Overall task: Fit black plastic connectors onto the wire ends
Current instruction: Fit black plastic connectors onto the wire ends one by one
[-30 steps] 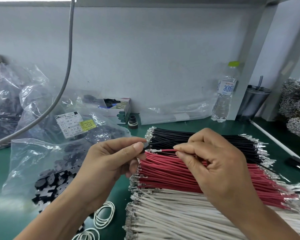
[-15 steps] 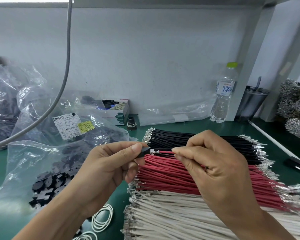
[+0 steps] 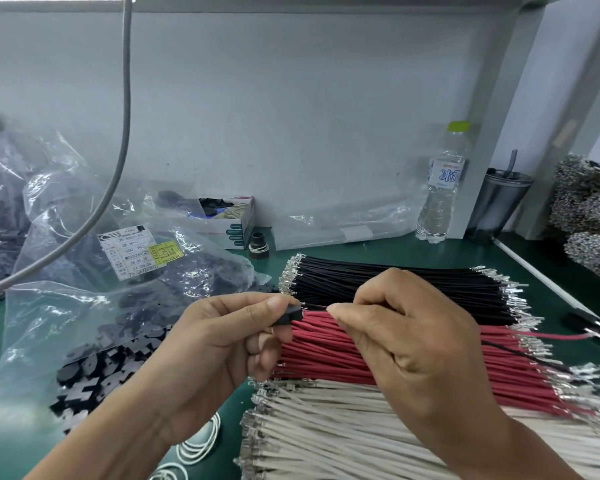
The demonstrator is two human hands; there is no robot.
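You held the small black plastic connector housing [image 3: 289, 315] pinched between thumb and forefinger of your left hand [image 3: 219, 355], just left of frame centre, above the red wire bundle [image 3: 378, 355]. Your right hand [image 3: 413, 344] sat at 3 o'clock of the connector, fingertips [image 3: 336, 311] pinched on a thin wire [image 3: 314, 306] whose end ran into the connector's right face. The wire looked dark there; a red strand and a black strand trailed out at 3 o'clock past your right wrist, so I couldn't tell which one you were seating. Whether the terminal had clicked home was hidden.

Under your hands: the black wire bundle [image 3: 413, 282] at 12 o'clock, red in the middle, the white wire bundle [image 3: 343, 434] at 6 o'clock, all with crimped metal ends. Loose black connectors [image 3: 97, 375] spilled from a clear plastic bag [image 3: 66, 306] at 9 o'clock. A clear water bottle with green cap [image 3: 442, 188] and a grey tumbler [image 3: 499, 202] stood at 1 o'clock on the green bench mat [image 3: 430, 251].

Risks, as I judged them: pushing off-axis could bend the terminal; gripping too far back could buckle the wire; a half-seated terminal could pull out; the wrong cavity could swap colours.
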